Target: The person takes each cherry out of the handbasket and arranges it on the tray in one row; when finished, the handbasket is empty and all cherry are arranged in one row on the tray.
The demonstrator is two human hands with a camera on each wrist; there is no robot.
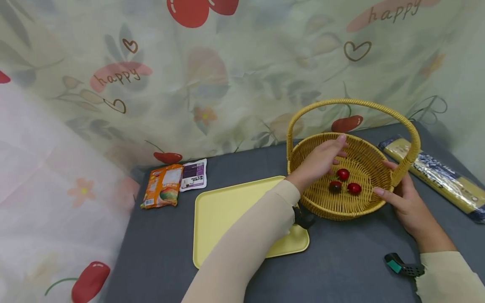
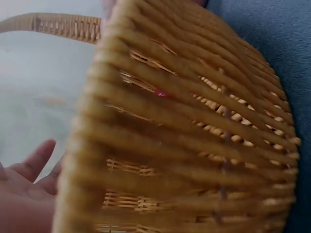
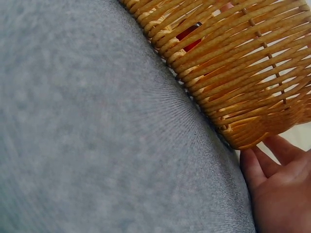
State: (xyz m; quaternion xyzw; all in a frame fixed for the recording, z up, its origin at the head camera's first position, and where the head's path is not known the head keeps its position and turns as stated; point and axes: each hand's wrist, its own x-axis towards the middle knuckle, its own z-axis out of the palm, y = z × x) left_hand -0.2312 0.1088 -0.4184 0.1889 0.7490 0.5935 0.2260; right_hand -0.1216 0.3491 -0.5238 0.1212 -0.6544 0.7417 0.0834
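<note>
Basket (image 1: 341,212): round, woven, tan, w/ tall arched handle; upright on grey cloth (image 1: 341,252).
Red fruits (image 1: 354,188): 3 pcs, round + shiny, on basket floor, grouped just below L hand's fingers; 1 looks v. dark. Bits of red also show thru weave in both wrist views.
Left hand (image 1: 318,160): reaching over basket's L side, fingers loosely extended, slightly bent; no item seen in grasp. Can't tell if any fingertip touches inner wall.
Right hand (image 1: 407,206): at basket's R side, near handle base; partly closed, gripping the side btwn thumb & fingers, thumb over rim. R wrist cam: fingers against basket's outer side.
Yellow tray (image 1: 217,214): just L of basket, flat, partly hidden by L sleeve (image 1: 250,235).
Orange pkt (image 1: 163,186): well L of basket, past tray's far L corner.
White/purple pkt (image 1: 193,174): also L of basket, right next to orange one.
Long yellow pkt (image 1: 443,174): R of basket, lying at a slant.
Curtain (image 1: 257,97): behind basket, fruit/flower print, "happy" lettering.
</note>
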